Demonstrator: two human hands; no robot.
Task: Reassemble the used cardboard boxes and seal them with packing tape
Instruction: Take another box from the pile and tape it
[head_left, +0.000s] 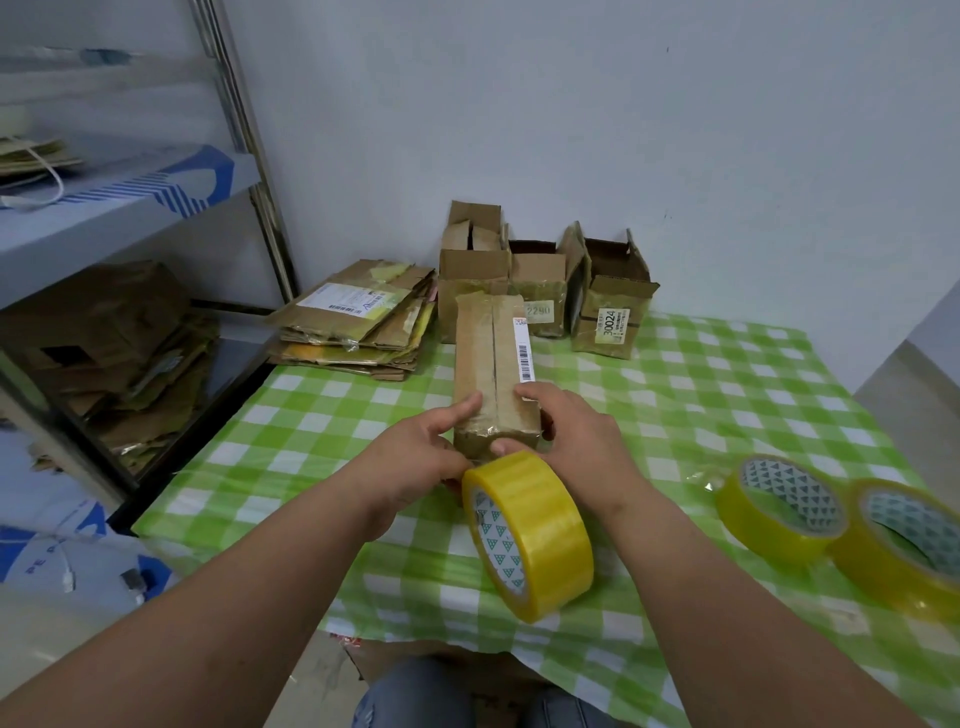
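Labels "30024" (612, 326) and "2290" (538, 311) mark rear boxes.

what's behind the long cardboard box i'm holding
Behind the long brown cardboard box, against the wall, stand three open-topped brown cardboard boxes, two with numbered labels. The held box covers the lower front of the leftmost one. Their insides cannot be seen.

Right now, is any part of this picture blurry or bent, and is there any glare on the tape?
Head view: the shelf rack at left is soft and its post leans, a wide-angle bend. The box under both hands, left hand and right hand, is sharp. The tape roll shows only a mild sheen. Light is even, shadows faint.
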